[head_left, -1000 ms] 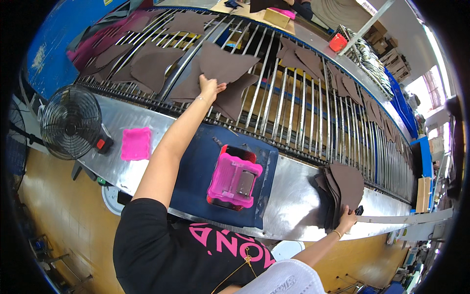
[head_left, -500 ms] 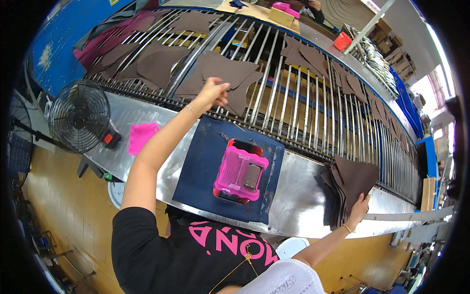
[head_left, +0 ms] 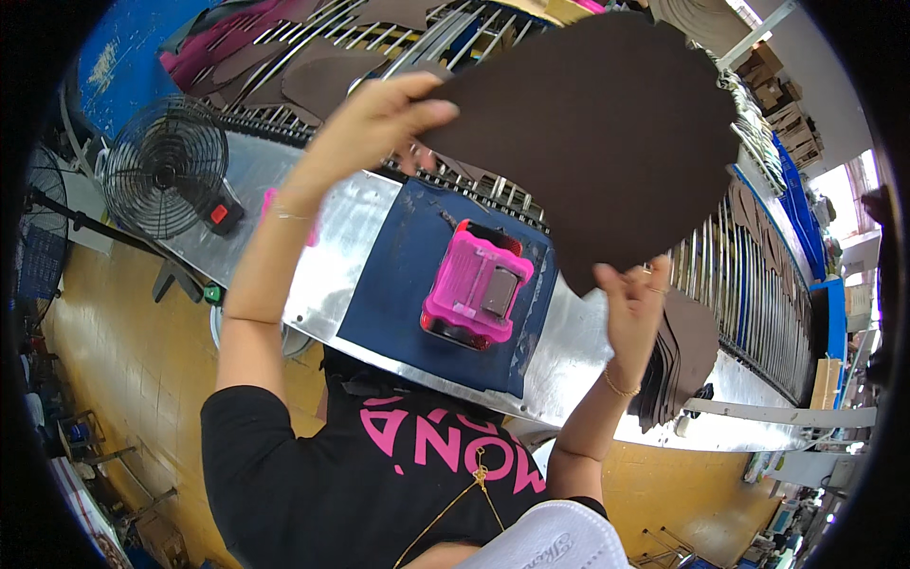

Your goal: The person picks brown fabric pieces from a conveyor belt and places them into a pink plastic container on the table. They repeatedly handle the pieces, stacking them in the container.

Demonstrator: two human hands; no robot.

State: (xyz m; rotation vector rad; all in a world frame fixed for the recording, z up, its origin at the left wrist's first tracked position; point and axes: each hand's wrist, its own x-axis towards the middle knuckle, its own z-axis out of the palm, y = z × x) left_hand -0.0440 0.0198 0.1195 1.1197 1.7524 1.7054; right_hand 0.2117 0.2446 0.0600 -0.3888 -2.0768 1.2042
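A large dark brown cut piece of sheet material [head_left: 607, 142] is held up in front of me, over the rod conveyor. My left hand [head_left: 384, 123], fingers closed, grips its narrow left end. Its lower edge is pinched between the thumb and fingers of my right hand [head_left: 635, 299]. A stack of similar brown pieces [head_left: 687, 351] lies on the metal table just beyond my right wrist. Below the raised piece, a pink plastic tray [head_left: 464, 284] with a small brown block [head_left: 500, 291] in it sits on a dark blue mat [head_left: 389, 294].
A black fan [head_left: 166, 171] stands at the left end of the metal table [head_left: 322, 303]. Further brown pieces [head_left: 332, 81] lie on the conveyor rods [head_left: 758, 294]. The held piece hides much of the conveyor. A grey bar [head_left: 787, 415] sticks out at the right.
The large brown piece is now raised between both hands. My right hand has left the stack and moved up and left; my left hand has risen slightly, off the conveyor.
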